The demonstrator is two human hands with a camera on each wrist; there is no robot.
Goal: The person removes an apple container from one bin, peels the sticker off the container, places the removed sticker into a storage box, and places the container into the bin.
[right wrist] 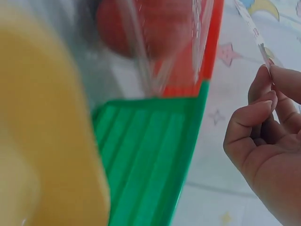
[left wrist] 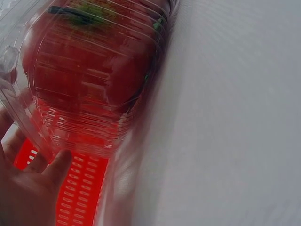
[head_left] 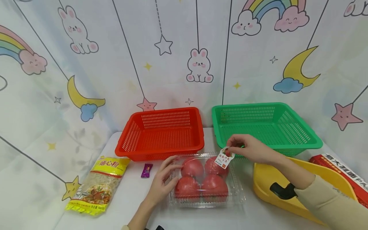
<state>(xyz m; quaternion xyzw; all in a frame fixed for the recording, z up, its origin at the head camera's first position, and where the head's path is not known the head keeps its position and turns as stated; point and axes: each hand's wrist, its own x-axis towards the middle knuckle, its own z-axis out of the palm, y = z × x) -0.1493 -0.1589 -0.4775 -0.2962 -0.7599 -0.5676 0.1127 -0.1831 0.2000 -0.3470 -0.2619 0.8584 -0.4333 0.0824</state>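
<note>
A clear plastic clamshell box (head_left: 204,199) holds several red apples (head_left: 187,187) on the white table. My left hand (head_left: 161,183) touches the box's left side with its fingers spread and loosely bent. In the left wrist view that hand (left wrist: 35,183) is against the clear wall, beside an apple (left wrist: 89,66) with a dark stem. Above the box's far right corner, my right hand (head_left: 247,148) pinches a small white label (head_left: 224,158) with red print between thumb and forefinger. The right wrist view shows the label (right wrist: 256,30) edge-on, held at the fingertips of my right hand (right wrist: 268,136).
A red basket (head_left: 169,150) and a green basket (head_left: 287,148) stand behind the box. To the right are a yellow bin (head_left: 276,198) and a red-and-white package (head_left: 340,172). A yellow pasta bag (head_left: 97,188) and a purple wrapped candy (head_left: 147,170) lie left.
</note>
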